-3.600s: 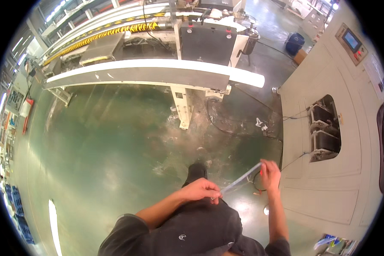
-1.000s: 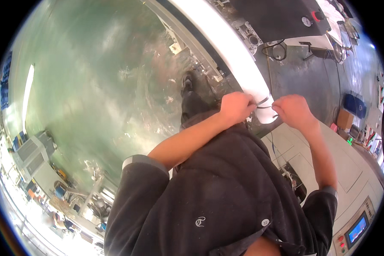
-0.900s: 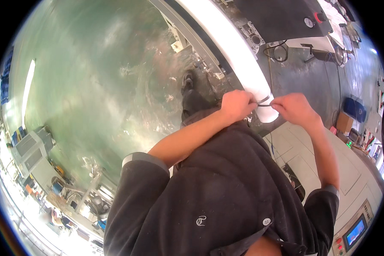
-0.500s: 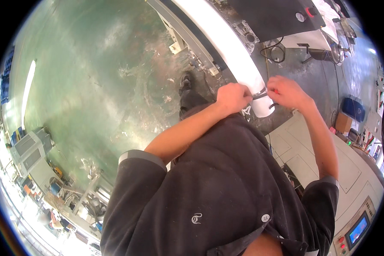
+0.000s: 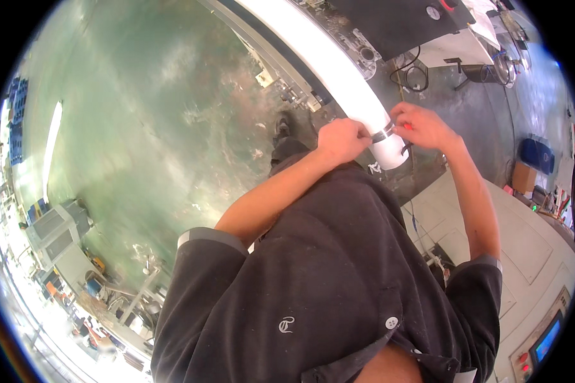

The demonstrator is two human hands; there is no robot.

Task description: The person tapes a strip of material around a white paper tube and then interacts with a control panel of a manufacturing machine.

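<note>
your left hand point(image 5: 342, 139) is curled against the near side of the metal band point(image 5: 383, 133), fingers closed on it, while your right hand point(image 5: 421, 126) pinches the band's far side along with something small and red. the band already circles the long white pipe point(image 5: 329, 64) close to its open end, so placing looks done; closing it up seems left. beyond lie the green floor point(image 5: 140, 115) and a black coiled cable point(image 5: 417, 76).

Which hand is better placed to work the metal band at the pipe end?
Probably the right hand: its fingertips sit at the metal band and hold something small and red. The left hand lies against the white pipe beside the band, seemingly steadying it.
</note>
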